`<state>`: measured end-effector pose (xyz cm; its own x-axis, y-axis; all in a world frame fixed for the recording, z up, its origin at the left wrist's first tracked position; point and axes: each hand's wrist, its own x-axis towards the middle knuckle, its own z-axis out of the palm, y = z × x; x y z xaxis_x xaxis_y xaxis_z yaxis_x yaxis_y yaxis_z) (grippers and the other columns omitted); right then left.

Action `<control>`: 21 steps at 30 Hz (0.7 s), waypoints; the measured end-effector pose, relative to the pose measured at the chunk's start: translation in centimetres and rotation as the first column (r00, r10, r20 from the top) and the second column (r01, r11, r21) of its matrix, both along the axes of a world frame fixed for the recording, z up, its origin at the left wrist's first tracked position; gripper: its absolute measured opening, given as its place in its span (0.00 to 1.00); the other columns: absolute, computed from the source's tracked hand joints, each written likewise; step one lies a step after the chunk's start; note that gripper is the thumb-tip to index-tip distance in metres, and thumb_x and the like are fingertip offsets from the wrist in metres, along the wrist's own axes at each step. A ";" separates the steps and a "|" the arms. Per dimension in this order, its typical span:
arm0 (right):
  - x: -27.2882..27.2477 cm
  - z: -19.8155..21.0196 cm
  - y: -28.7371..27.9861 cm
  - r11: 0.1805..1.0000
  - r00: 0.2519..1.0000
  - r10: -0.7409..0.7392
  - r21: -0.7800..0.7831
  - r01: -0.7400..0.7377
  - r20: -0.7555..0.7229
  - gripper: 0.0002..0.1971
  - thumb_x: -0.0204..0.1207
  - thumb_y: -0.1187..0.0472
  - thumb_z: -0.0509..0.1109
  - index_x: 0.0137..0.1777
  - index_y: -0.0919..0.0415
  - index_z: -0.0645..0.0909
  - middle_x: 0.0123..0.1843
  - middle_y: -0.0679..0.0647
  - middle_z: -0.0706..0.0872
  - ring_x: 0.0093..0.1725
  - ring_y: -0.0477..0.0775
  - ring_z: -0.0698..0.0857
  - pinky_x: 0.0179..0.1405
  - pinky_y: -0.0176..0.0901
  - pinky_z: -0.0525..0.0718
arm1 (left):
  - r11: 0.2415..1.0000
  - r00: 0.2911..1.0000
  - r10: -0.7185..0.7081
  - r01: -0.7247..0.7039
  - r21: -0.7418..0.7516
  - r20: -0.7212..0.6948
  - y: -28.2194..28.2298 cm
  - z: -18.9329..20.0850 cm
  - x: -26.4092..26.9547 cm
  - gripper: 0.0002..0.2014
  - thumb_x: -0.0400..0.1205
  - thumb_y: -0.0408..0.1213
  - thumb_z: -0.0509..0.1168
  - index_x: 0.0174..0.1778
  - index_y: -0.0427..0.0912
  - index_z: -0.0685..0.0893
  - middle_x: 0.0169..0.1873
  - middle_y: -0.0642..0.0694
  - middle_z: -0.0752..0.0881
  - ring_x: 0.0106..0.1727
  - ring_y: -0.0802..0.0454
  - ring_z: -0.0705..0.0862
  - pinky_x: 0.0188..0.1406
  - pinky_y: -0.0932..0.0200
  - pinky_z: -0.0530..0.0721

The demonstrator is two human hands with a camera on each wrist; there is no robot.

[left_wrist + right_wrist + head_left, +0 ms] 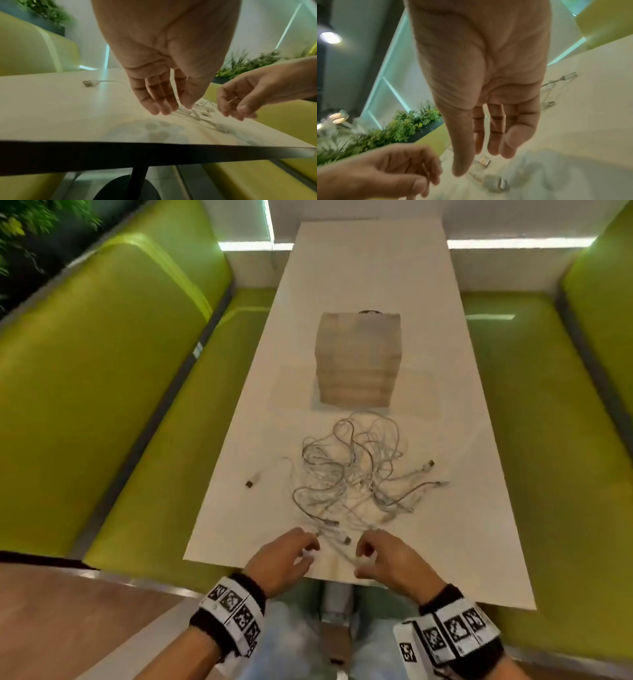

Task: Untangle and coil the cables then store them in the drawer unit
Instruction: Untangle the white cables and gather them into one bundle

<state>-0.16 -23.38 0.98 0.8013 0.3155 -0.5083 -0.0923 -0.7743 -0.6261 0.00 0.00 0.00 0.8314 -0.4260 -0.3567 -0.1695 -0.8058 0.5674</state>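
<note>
Lower frame: my left hand (279, 556) and right hand (387, 559), fingers loosely extended, holding nothing. Centre: tangled cables (352, 470); I'd free one connector end first. Above: drawer unit (358, 359), shut.

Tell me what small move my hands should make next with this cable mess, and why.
Probably pinch one loose plug end near the table edge and draw that cable slowly out of the tangle. Both the left hand and right hand hover over the nearest ends, apparently gripping nothing, the cables are all knotted together, and the drawer unit behind them looks closed.
</note>
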 end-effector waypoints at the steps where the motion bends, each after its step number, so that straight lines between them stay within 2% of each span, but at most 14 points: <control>1: -0.3 -0.7 0.4 0.999 0.999 0.005 -0.051 -0.004 0.034 0.16 0.65 0.56 0.78 0.51 0.51 0.78 0.53 0.53 0.80 0.50 0.52 0.80 0.47 0.41 0.76 | 1.000 0.999 -0.014 0.015 -0.022 0.037 -0.6 -0.7 0.0 0.11 0.84 0.41 0.60 0.61 0.49 0.79 0.54 0.52 0.78 0.51 0.59 0.77 0.53 0.58 0.78; 3: -0.9 -1.8 1.2 0.993 0.991 0.002 -0.120 0.014 0.133 0.19 0.67 0.59 0.76 0.57 0.58 0.78 0.56 0.56 0.80 0.54 0.57 0.81 0.49 0.44 0.76 | 0.997 0.991 -0.048 0.055 -0.052 0.121 -1.5 -1.7 0.0 0.14 0.82 0.37 0.62 0.63 0.46 0.78 0.57 0.47 0.77 0.56 0.52 0.78 0.56 0.54 0.77; 5: -1.5 -2.5 1.8 0.996 0.972 -0.037 -0.071 0.055 0.233 0.13 0.70 0.63 0.72 0.55 0.59 0.80 0.53 0.59 0.82 0.55 0.59 0.82 0.50 0.45 0.76 | 0.994 0.977 -0.070 0.084 -0.064 0.201 -2.2 -2.6 0.0 0.19 0.80 0.35 0.64 0.68 0.45 0.77 0.61 0.43 0.78 0.61 0.47 0.77 0.59 0.54 0.76; 7: -2.3 -2.7 2.1 0.998 0.957 -0.031 -0.051 0.047 0.289 0.10 0.73 0.63 0.69 0.54 0.59 0.81 0.52 0.59 0.83 0.54 0.58 0.82 0.51 0.46 0.76 | 0.993 0.959 -0.097 0.111 -0.038 0.266 -2.5 -2.9 -0.6 0.22 0.79 0.37 0.67 0.70 0.46 0.77 0.60 0.40 0.78 0.60 0.43 0.77 0.58 0.52 0.76; 9: -2.7 -2.2 2.2 0.999 0.937 -0.020 -0.032 0.034 0.348 0.10 0.75 0.64 0.67 0.55 0.59 0.82 0.51 0.61 0.84 0.53 0.59 0.82 0.51 0.46 0.76 | 0.990 0.924 -0.134 0.139 0.010 0.358 -2.6 -3.0 -1.1 0.21 0.77 0.41 0.69 0.67 0.48 0.81 0.56 0.38 0.79 0.56 0.40 0.77 0.55 0.47 0.78; 11: -2.8 -1.5 2.3 1.000 0.926 -0.012 0.008 0.010 0.376 0.10 0.75 0.67 0.67 0.55 0.61 0.84 0.51 0.61 0.86 0.53 0.58 0.82 0.49 0.42 0.74 | 0.993 0.912 -0.105 0.119 -0.013 0.396 -2.7 -2.9 -1.6 0.17 0.77 0.43 0.70 0.62 0.46 0.86 0.54 0.38 0.79 0.54 0.40 0.78 0.52 0.45 0.79; 14: -2.5 0.0 2.3 0.999 0.930 0.018 0.037 -0.034 0.368 0.09 0.72 0.70 0.69 0.50 0.62 0.86 0.48 0.59 0.86 0.49 0.54 0.81 0.42 0.33 0.71 | 0.991 0.960 -0.024 0.059 -0.120 0.278 -2.8 -2.0 -2.2 0.14 0.80 0.44 0.68 0.59 0.42 0.86 0.51 0.45 0.78 0.51 0.48 0.80 0.55 0.52 0.79; 16: -2.1 0.9 2.5 0.993 0.943 -0.022 0.118 -0.018 0.332 0.08 0.70 0.70 0.72 0.47 0.61 0.87 0.42 0.54 0.85 0.42 0.49 0.80 0.39 0.30 0.72 | 0.978 0.961 -0.009 0.066 -0.199 0.275 -2.5 -1.8 -2.4 0.12 0.81 0.43 0.68 0.53 0.40 0.87 0.46 0.49 0.77 0.47 0.50 0.80 0.53 0.53 0.79; 19: -2.0 2.1 3.3 0.932 0.966 -0.158 0.353 0.077 0.206 0.09 0.68 0.69 0.76 0.47 0.59 0.84 0.36 0.50 0.85 0.35 0.45 0.81 0.38 0.35 0.78 | 0.931 0.954 0.069 0.043 -0.362 0.291 -2.1 -1.7 -2.8 0.09 0.81 0.43 0.66 0.44 0.41 0.85 0.40 0.46 0.82 0.43 0.52 0.82 0.46 0.58 0.80; 21: -2.1 2.4 3.4 0.835 0.964 -0.239 0.531 0.143 0.116 0.14 0.67 0.71 0.76 0.51 0.60 0.79 0.40 0.54 0.85 0.36 0.48 0.82 0.38 0.40 0.82 | 0.863 0.954 0.194 -0.055 -0.502 0.229 -2.0 -1.7 -2.8 0.06 0.81 0.40 0.66 0.39 0.45 0.83 0.34 0.47 0.85 0.38 0.59 0.82 0.41 0.58 0.81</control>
<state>-2.24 -19.98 3.40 0.9313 0.3241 -0.1661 -0.0594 -0.3146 -0.9473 -2.84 -1.98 -1.65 0.9217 -0.3730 0.1063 -0.2846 -0.4641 0.8388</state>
